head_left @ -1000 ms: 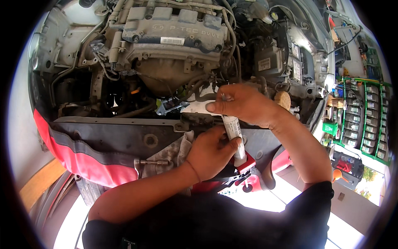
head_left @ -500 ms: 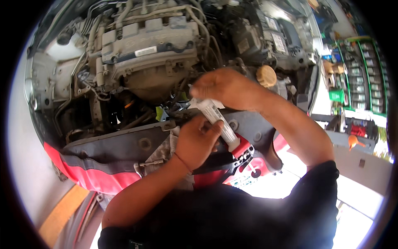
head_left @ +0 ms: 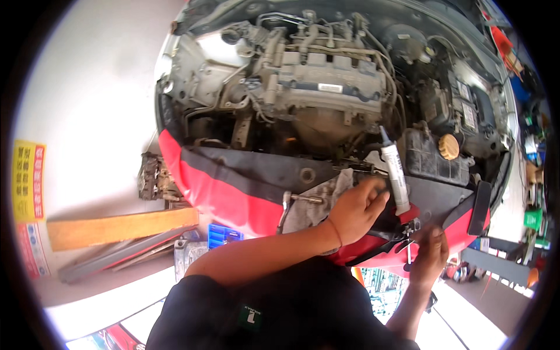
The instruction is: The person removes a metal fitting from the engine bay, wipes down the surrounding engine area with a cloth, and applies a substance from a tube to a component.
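Note:
A white sealant cartridge (head_left: 395,178) with a grey nozzle lies in a red and black caulking gun (head_left: 410,214), nozzle tilted up toward the engine. My left hand (head_left: 356,213) is closed beside the cartridge, its fingers curled round the gun's dark frame, which they partly hide. Right of the gun's metal rod, my right hand (head_left: 429,256) has its fingers curled together, apart from the gun; anything in them is hidden. A grey rag (head_left: 318,207) lies by my left wrist, with a ratchet wrench (head_left: 286,207) on it.
A dusty engine (head_left: 332,79) fills the open bay ahead, with a black reservoir with a yellow cap (head_left: 448,147) at its right. A red and black cover (head_left: 239,204) drapes the front edge. A wooden board (head_left: 122,227) and a blue tray (head_left: 223,234) are at left.
My right hand has left the nozzle end and dropped to the lower right, near the gun's rear. The nozzle now shows uncovered. The view has shifted, showing more on the left.

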